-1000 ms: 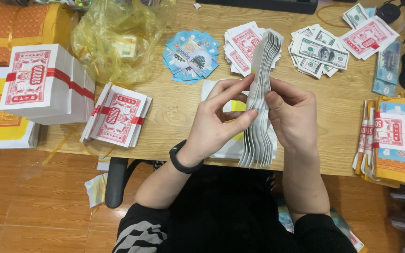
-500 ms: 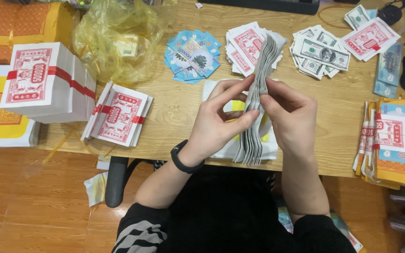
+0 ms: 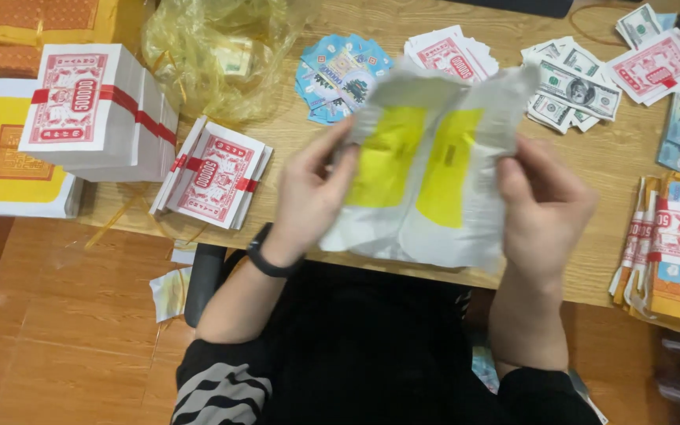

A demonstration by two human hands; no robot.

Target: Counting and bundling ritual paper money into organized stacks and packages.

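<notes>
Two hands held a sheaf of white paper sheets with yellow squares point(image 3: 426, 169) at frame centre, above the wooden table's point(image 3: 576, 260) near edge. The left hand point(image 3: 312, 193) pinched its left side, the right hand point(image 3: 541, 208) closed on its right, spreading it open, apparently to expose the faces. Banded red-and-white paper stacks point(image 3: 100, 110) sat upper left, a yellow plastic bag point(image 3: 214, 55) beside them, and fanned banknote-style sheets point(image 3: 572, 86) upper right.

Light wooden table point(image 3: 592, 165) above a reddish-brown wood-pattern floor point(image 3: 49, 346); even indoor light
</notes>
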